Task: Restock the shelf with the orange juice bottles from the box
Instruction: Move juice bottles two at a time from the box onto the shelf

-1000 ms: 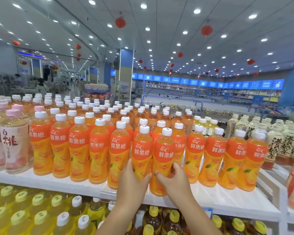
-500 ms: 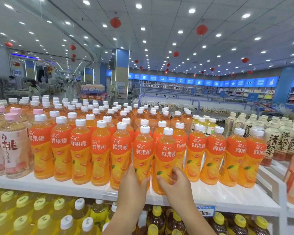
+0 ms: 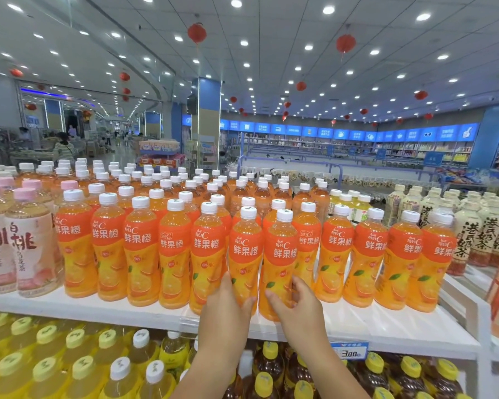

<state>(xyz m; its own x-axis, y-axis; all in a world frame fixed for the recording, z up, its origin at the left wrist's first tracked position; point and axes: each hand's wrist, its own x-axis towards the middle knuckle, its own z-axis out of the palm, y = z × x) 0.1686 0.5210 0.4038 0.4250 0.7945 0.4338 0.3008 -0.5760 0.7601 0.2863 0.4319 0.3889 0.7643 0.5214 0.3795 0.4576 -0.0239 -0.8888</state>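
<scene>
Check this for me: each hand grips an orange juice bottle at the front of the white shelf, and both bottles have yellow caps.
The caps are wrong. In the head view the left hand grips the left bottle and the right hand the right bottle at the front of the white shelf; both orange juice bottles have white caps, not yellow.

I see price tag (image 3: 348, 350); pale yellow bottles (image 3: 49, 358) well left of it, dark tea bottles (image 3: 271, 367) just beside; pink-capped peach tea (image 3: 29, 243) up-left, milk tea (image 3: 467, 237) up-right.
</scene>
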